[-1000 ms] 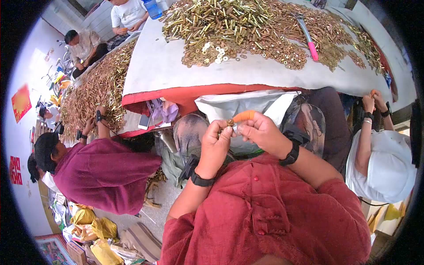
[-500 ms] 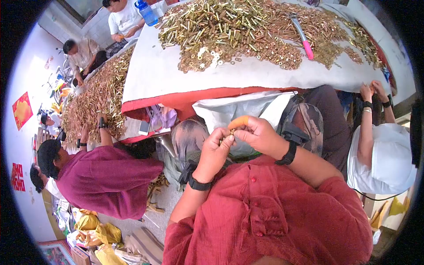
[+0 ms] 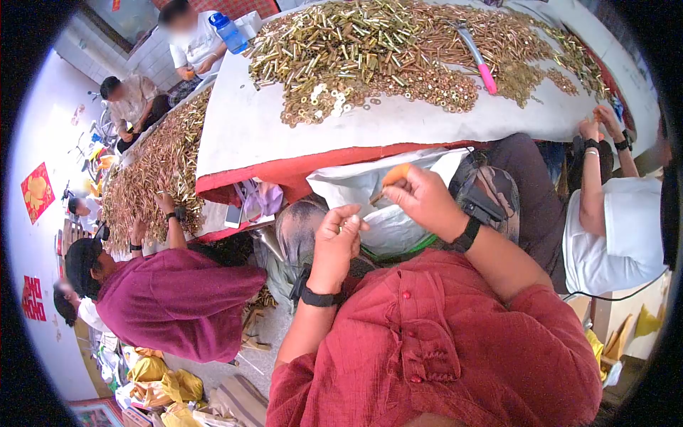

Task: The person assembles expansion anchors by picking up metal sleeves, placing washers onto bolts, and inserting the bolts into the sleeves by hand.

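Observation:
My right hand (image 3: 425, 203) pinches a small brass-coloured metal piece (image 3: 376, 198) between thumb and fingertips, above a white bag (image 3: 334, 179) on my lap. An orange cover (image 3: 395, 174) sits on one finger of that hand. Lower and to the left, my left hand (image 3: 334, 245) is closed, thumb against fingers; anything between them is too small to make out. Beyond the bag, the table holds a heap of brass-coloured metal tubes (image 3: 334, 43). Along its near side lie flat ring washers (image 3: 452, 94).
A tool with a pink handle (image 3: 486, 78) lies on the heap. A blue bottle (image 3: 229, 32) stands at the table's far left. Another heap of metal tubes (image 3: 153, 164) covers the left table. People sit on both sides, one in a purple top (image 3: 178, 299) close by.
My hands were together on a small metal part and have now come apart. The right hand has moved up over the bag with the metal piece; the left has dropped slightly.

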`<action>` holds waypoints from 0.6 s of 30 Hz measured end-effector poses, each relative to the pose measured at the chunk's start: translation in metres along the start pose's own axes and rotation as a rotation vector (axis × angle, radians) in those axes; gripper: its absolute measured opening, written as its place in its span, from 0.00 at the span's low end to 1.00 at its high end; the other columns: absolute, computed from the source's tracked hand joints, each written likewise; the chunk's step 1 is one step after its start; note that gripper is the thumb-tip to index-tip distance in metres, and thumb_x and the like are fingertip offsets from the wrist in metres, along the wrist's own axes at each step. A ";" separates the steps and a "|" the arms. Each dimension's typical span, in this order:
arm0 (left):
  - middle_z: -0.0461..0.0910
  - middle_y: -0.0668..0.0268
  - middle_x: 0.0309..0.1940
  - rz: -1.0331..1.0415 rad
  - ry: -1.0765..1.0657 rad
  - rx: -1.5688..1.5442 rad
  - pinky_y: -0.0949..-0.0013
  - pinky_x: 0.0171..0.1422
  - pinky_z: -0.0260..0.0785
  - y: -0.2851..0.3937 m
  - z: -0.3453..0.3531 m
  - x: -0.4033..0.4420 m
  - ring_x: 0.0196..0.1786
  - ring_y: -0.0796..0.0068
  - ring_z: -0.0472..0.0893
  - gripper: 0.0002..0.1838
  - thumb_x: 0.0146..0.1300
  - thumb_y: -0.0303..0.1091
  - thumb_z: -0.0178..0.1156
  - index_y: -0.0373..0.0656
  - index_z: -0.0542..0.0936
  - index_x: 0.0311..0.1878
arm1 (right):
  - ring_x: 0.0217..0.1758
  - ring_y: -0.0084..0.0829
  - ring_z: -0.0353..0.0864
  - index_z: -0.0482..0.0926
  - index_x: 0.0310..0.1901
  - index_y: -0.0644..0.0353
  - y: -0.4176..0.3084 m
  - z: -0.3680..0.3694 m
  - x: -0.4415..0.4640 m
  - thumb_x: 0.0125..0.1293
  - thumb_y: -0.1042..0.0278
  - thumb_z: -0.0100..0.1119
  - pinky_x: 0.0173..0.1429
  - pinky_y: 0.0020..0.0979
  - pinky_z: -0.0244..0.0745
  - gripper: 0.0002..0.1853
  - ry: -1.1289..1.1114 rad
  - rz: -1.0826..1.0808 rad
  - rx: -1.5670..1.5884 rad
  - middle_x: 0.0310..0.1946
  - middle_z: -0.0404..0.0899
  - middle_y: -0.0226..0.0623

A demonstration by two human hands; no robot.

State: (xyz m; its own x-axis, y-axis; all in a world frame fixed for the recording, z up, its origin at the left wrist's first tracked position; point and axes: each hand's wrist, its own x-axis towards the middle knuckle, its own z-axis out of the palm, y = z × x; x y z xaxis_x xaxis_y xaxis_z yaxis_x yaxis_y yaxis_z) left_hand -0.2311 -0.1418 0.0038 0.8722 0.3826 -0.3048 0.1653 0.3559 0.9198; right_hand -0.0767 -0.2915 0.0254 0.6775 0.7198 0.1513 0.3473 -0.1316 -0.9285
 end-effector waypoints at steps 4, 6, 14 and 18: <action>0.82 0.59 0.41 -0.108 0.019 -0.649 0.67 0.45 0.78 -0.014 -0.016 0.010 0.39 0.68 0.81 0.24 0.74 0.54 0.52 0.45 0.73 0.60 | 0.35 0.35 0.82 0.77 0.55 0.58 -0.005 -0.004 -0.001 0.62 0.71 0.64 0.43 0.31 0.78 0.19 0.078 -0.113 -0.343 0.35 0.79 0.38; 0.81 0.58 0.44 -0.094 0.035 -0.698 0.63 0.48 0.78 -0.011 -0.013 0.011 0.42 0.66 0.81 0.27 0.72 0.56 0.53 0.44 0.71 0.62 | 0.39 0.38 0.82 0.77 0.56 0.57 -0.005 0.005 -0.009 0.61 0.69 0.65 0.46 0.34 0.78 0.20 -0.004 -0.168 -0.365 0.39 0.79 0.40; 0.77 0.53 0.55 -0.037 -0.070 -0.732 0.53 0.56 0.78 -0.016 -0.006 0.011 0.55 0.58 0.80 0.34 0.72 0.62 0.47 0.42 0.65 0.66 | 0.63 0.47 0.72 0.78 0.58 0.55 -0.020 0.041 -0.020 0.52 0.56 0.70 0.67 0.46 0.67 0.30 -0.183 -0.482 -0.524 0.58 0.76 0.42; 0.74 0.54 0.59 -0.051 -0.106 -0.713 0.53 0.57 0.77 -0.017 -0.001 0.009 0.58 0.57 0.78 0.36 0.73 0.62 0.45 0.39 0.64 0.68 | 0.64 0.45 0.71 0.78 0.57 0.57 -0.015 0.046 -0.020 0.51 0.57 0.70 0.69 0.45 0.64 0.30 -0.156 -0.472 -0.569 0.57 0.76 0.41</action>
State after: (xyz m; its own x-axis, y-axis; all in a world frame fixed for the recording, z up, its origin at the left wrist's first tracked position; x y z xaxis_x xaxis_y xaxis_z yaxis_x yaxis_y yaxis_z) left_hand -0.2265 -0.1435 -0.0148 0.9173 0.2791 -0.2839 -0.1024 0.8545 0.5093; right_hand -0.1251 -0.2722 0.0212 0.2889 0.8695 0.4007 0.8878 -0.0867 -0.4520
